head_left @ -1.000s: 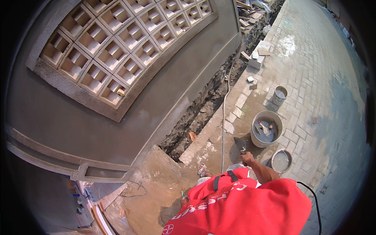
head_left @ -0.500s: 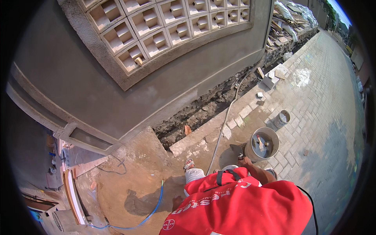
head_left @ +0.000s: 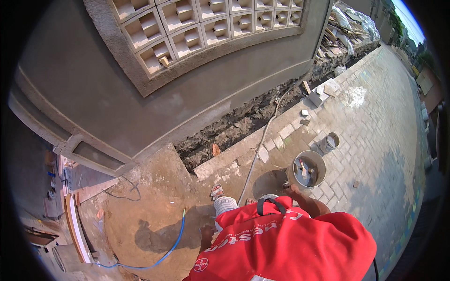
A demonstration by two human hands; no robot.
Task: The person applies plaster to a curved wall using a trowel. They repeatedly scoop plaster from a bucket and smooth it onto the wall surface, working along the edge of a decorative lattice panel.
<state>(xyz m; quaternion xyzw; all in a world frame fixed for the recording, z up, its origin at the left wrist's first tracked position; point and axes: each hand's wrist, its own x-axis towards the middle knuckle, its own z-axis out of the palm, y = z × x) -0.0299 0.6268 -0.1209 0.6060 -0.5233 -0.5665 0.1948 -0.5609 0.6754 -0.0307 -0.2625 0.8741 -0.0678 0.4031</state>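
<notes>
My right hand (head_left: 292, 190) is low beside a large grey bucket (head_left: 296, 175), its fingers closed round the handle of what looks like a trowel (head_left: 285, 183); the blade is dark and hard to make out. Grey liquid fills part of the bucket, and a brush-like tool (head_left: 304, 171) leans inside it. My left hand (head_left: 207, 230) hangs by my thigh over the sandy ground; it is in shadow and its fingers do not show clearly. A smaller bucket (head_left: 330, 142) stands just beyond the large one.
A grey plastered wall (head_left: 187, 112) with a block grille runs along the left, above an open trench (head_left: 225, 143). A hose (head_left: 260, 145) follows the trench edge. Paving (head_left: 375, 131) lies to the right, blocks (head_left: 318, 97) farther off. A blue hose (head_left: 177, 241) curves at lower left.
The view has shifted slightly, moving the ground and buckets left in the picture. My right hand stays beside the large bucket, and the blade by it shows less broadly. My left hand still hangs low.
</notes>
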